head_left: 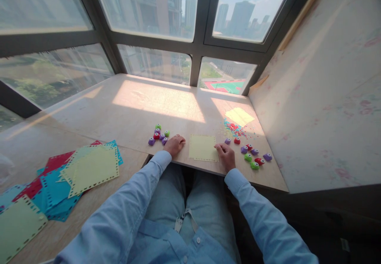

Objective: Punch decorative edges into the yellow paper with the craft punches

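Observation:
A stack of pale yellow paper sheets (pixel 203 147), with small notches punched along its edges, lies at the table's front edge between my hands. My right hand (pixel 226 155) is closed, its thumb and fingertips pinching the sheets' right edge. To the left of the paper, apart from it, my left hand (pixel 175 145) rests on the tabletop with fingers curled in; nothing shows in it, though its underside is hidden. Small craft punches (pixel 156 136) in purple, red and green cluster just left of my left hand. More craft punches (pixel 254 165) sit right of my right hand.
Red and blue paper confetti (pixel 235 129) is scattered at the back right, beside another yellow sheet (pixel 239 116). Overlapping punched sheets in yellow (pixel 98 166), blue (pixel 56 186) and red cover the table's left. Windows stand behind; a papered wall (pixel 324 109) bounds the right.

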`<state>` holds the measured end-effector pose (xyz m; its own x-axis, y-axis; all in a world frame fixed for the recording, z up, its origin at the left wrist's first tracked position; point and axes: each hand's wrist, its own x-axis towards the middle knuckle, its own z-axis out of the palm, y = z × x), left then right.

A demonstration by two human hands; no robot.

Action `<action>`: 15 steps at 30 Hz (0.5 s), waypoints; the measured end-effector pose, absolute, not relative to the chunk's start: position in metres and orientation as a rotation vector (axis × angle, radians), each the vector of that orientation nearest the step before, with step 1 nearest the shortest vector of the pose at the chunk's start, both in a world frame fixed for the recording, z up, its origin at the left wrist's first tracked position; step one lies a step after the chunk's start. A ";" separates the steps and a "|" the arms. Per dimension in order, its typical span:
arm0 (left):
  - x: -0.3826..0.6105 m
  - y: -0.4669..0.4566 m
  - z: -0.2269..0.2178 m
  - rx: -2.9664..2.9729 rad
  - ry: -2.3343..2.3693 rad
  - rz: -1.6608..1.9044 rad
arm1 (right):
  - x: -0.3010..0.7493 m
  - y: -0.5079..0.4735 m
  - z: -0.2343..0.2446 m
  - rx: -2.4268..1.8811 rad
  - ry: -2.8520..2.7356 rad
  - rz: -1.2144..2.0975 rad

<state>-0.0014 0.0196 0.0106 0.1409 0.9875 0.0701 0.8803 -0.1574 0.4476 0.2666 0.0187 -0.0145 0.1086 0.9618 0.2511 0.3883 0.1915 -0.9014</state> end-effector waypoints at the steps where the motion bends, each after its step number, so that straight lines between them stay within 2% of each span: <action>1: 0.000 0.020 0.011 2.108 1.813 0.503 | 0.267 0.019 -0.014 -1.369 -1.461 0.720; 9: 0.015 0.024 0.012 1.914 1.882 0.535 | 0.267 0.018 -0.013 -1.366 -1.501 0.710; 15: 0.017 0.024 0.012 1.615 1.797 0.771 | 0.267 0.019 -0.015 -1.361 -1.493 0.702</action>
